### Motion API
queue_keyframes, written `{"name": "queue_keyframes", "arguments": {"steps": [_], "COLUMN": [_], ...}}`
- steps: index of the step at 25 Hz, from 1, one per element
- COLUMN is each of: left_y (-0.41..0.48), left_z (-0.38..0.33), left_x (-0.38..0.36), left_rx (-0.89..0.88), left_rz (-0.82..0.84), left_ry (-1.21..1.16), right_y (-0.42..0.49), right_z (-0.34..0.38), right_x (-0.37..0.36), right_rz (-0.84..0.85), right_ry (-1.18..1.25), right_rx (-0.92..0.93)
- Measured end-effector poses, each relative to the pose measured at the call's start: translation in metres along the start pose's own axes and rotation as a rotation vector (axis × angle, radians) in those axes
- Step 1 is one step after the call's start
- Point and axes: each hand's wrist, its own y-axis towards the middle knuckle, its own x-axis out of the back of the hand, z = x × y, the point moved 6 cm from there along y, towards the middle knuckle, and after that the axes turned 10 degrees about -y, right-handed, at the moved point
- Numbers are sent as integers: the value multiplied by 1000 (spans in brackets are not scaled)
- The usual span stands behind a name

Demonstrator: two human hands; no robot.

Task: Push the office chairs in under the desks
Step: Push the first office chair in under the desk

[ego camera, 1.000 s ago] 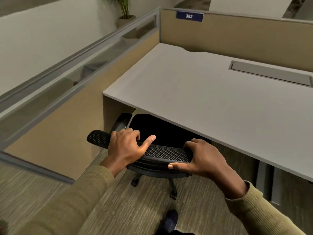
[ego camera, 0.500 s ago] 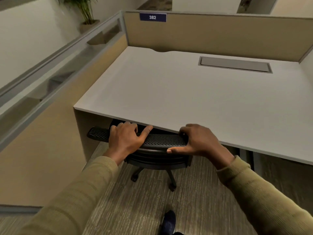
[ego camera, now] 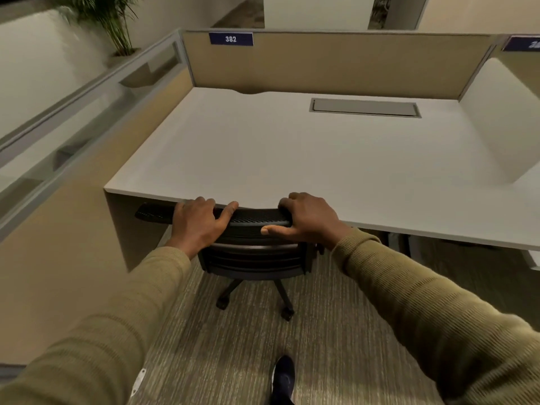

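Observation:
A black mesh office chair [ego camera: 254,252] stands at the front edge of the white desk [ego camera: 306,159]. Its seat is hidden under the desktop; the top of the backrest touches or nearly touches the desk edge. My left hand [ego camera: 198,223] grips the left part of the backrest's top rim, fingers curled over it, thumb lying along the top. On the rim's right end my right hand [ego camera: 306,220] holds on, fingers over the top and thumb stretched along the back. The chair's wheeled base [ego camera: 254,299] shows on the carpet.
A beige partition [ego camera: 336,62] with a "382" sign [ego camera: 230,39] backs the desk. A glass-topped side panel [ego camera: 73,118] runs along the left. A grey cable hatch [ego camera: 365,108] is set in the desktop. My dark shoe [ego camera: 283,378] stands on the striped carpet.
The chair has rolled forward under the desk: its seat, visible a second ago, is now hidden and the backrest has reached the desk edge. Both hands kept their hold on it.

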Motion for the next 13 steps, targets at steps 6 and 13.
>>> {"name": "queue_keyframes", "arguments": {"steps": [6, 13], "left_y": [-68, -185], "left_z": [-42, -146], "left_x": [-13, -67], "left_rx": [13, -150], "left_rz": [-25, 56], "left_ry": [-113, -171], "right_y": [-85, -231], "right_z": [10, 11], "right_x": [2, -11], "right_rz": [-101, -10], "right_ry": [48, 112], "right_rx": [-118, -235]}}
